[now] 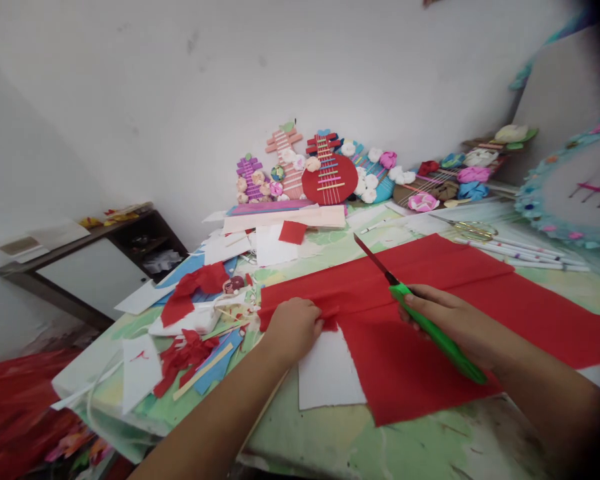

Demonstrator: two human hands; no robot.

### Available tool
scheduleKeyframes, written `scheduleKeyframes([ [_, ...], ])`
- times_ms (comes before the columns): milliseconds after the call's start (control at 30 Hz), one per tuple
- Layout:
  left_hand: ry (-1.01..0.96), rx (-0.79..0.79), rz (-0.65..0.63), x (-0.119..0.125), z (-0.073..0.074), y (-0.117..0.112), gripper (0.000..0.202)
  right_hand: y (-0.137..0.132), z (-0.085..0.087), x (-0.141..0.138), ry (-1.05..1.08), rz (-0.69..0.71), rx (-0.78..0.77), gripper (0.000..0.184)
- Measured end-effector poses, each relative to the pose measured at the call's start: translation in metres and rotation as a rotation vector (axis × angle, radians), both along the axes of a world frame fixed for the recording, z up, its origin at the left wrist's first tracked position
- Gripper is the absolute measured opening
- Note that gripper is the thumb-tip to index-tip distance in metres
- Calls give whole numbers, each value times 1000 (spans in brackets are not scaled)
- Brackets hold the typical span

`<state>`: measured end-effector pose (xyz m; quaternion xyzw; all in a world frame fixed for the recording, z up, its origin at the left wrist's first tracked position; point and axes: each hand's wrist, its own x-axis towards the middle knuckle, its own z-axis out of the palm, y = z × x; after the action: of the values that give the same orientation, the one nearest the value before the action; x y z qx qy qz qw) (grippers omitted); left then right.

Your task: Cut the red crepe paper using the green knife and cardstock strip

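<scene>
Near a marked scrap [140, 380], left grip [296, 327] seemingly pinches red sheet [410, 367], right grip [460, 323] clasps green cutter [437, 335].

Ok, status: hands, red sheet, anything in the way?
Left grip on red sheet. Right grip holds green-handled blade. White sheet partly underneath. Scraps to the left.

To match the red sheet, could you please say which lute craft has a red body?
The red lute, between the peach lute and blue lute; only its body is red.

a green-and-white patterned table [330, 440] carries a broad red sheet [450, 267], slim white rods [523, 255], gold-handled scissors [477, 232] and white paper scraps [141, 377].
</scene>
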<state>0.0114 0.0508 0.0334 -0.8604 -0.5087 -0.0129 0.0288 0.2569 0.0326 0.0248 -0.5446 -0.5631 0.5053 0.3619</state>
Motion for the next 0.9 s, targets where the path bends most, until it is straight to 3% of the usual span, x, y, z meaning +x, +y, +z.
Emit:
scheduleKeyframes([
  [133,-9,33,14,-1,14,-16,16,-1,1,2,-72,5,25,38],
  [267,-15,46,-5,1,19,-50,14,1,4,6,-331,73,188,38],
  [367,-30,54,-83,4,6,-79,7,3,7,5,-582,190,365,31],
  [500,-69,196,-147,4,-25,-103,6,3,6,-1,-927,303,578,24],
  [667,-178,387,-176,1,-48,-109,5,6,0,-9,-1116,396,807,26],
  [900,-350,593,-168,5,-64,-109,20,12,0,-13,-1196,455,909,29],
])
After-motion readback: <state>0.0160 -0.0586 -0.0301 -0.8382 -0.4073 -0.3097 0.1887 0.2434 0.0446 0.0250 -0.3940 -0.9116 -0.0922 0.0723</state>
